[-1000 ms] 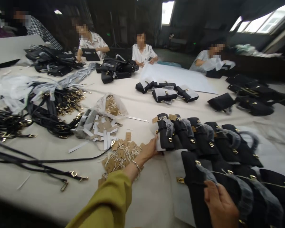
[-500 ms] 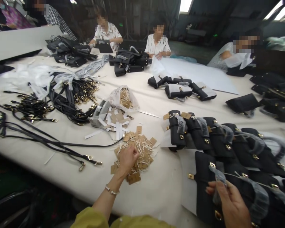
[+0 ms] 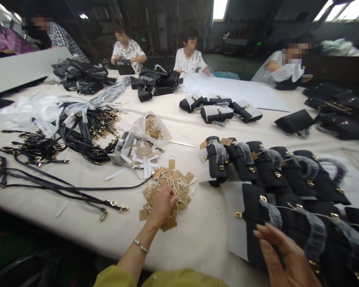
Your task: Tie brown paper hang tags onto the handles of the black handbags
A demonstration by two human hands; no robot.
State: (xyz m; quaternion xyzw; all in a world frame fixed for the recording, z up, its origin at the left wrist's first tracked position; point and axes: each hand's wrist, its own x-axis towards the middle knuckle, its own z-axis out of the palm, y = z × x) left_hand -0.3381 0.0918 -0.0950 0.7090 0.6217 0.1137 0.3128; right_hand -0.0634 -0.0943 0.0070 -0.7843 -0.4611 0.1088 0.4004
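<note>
At left, black straps (image 3: 80, 140) lie on the pale table (image 3: 203, 235). At centre, the left hand (image 3: 164, 201) dips into the tag pile (image 3: 182, 185), fingers curled; whether they grip a tag cannot be told. At right, the right hand (image 3: 284, 255) has let go of the wrapped handle (image 3: 272, 213) of the nearest bag (image 3: 253, 215): thumb and fingers stand apart, empty, leaving the bag unheld in the front row.

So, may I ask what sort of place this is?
Probably a bag workshop: black bags, brown tags and loose straps lie on a table, with several people around it.
</note>
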